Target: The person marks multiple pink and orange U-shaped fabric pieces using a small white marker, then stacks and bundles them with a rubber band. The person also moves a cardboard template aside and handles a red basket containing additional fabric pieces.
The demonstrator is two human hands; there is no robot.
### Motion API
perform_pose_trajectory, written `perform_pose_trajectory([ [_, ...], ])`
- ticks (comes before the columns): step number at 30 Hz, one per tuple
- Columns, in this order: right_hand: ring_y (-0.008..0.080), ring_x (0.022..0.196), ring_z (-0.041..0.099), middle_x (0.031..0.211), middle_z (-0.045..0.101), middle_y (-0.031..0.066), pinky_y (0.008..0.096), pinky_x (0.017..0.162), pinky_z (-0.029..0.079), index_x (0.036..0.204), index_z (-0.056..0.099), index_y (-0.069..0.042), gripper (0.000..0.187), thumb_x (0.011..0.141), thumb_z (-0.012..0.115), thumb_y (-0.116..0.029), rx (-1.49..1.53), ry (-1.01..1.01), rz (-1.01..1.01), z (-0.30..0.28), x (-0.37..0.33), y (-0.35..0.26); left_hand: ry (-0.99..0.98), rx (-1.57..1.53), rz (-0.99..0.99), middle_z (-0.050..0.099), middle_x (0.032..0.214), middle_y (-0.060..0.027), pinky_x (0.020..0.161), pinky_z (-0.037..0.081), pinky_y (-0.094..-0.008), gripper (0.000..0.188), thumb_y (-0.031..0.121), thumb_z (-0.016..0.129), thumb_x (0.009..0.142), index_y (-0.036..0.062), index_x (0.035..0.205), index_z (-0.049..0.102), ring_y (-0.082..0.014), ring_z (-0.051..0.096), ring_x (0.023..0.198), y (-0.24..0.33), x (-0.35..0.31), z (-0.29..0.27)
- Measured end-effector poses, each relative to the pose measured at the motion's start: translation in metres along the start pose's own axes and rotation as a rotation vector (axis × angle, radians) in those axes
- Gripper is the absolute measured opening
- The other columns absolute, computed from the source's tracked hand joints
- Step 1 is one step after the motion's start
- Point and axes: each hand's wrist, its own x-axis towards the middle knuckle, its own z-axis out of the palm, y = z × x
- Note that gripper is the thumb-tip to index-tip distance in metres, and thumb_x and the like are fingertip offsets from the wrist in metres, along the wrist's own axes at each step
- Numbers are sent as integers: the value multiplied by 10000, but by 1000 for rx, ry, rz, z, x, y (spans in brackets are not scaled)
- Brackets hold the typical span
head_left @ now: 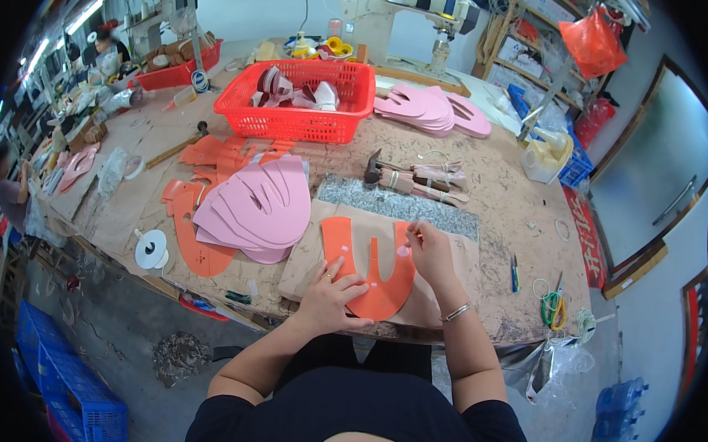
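Observation:
An orange U-shaped pattern piece [389, 295] lies flat on brown paper [466, 265] right in front of me. Small pale pink patches show on it, one near the tip of its right arm. My left hand [333, 299] rests on its lower left part, fingers spread and pressing down. Over the tip of the right arm, my right hand [431, 254] has its fingers drawn together in a pinch; whatever is between them is too small to make out. A fan of pink U-shaped pieces [264, 205] lies to the left, beside more orange pattern pieces [186, 221].
Behind the paper is a grey stone slab [402, 206], with a hammer [374, 168] and banded strap bundles [431, 185] past it. A red basket [295, 127] and more pink pieces [426, 110] stand farther back. Scissors [554, 307] and a white spool [152, 249] lie near the front edge.

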Motion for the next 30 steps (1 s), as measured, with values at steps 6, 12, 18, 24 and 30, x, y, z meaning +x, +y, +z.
perform_pose_trajectory([
  [6, 171, 692, 703, 783, 662, 106, 282, 620, 531, 926, 560, 21, 66, 934, 585, -39, 207, -148, 184, -8, -8, -34, 12, 6, -4, 603, 1222, 11, 1095, 299, -583, 626, 576, 780, 639, 180, 1115, 686, -393, 429, 1310, -1, -1, 3],
  [12, 207, 679, 689, 755, 637, 119, 307, 615, 528, 944, 557, 27, 76, 930, 591, -40, 277, -325, 131, 6, -35, -55, 5, -6, -7, 605, 1219, 7, 1101, 291, -587, 633, 584, 779, 640, 172, 1113, 692, -398, 433, 1313, 0, 0, 3],
  [18, 225, 700, 691, 795, 643, 130, 323, 617, 524, 943, 560, 20, 67, 925, 597, -34, 205, -327, 48, 6, -38, -56, -5, -6, -6, 604, 1222, 5, 1102, 293, -587, 633, 586, 774, 649, 164, 1114, 693, -400, 438, 1309, 0, 0, 1],
  [24, 211, 741, 706, 819, 656, 119, 312, 669, 545, 991, 575, 27, 85, 928, 592, -28, 279, -379, 66, 0, -38, -56, -62, 4, -7, 585, 1264, -22, 1115, 255, -594, 678, 607, 746, 677, 167, 1185, 657, -411, 403, 1328, -2, -4, -1],
  [30, 174, 747, 686, 876, 641, 97, 275, 690, 549, 1026, 574, 21, 84, 966, 549, -31, 666, 50, 252, -24, -54, 2, -41, -28, 126, 659, 1161, -35, 1022, 396, -492, 448, 427, 707, 798, 172, 1164, 667, -304, 559, 1177, -13, 0, 1],
])
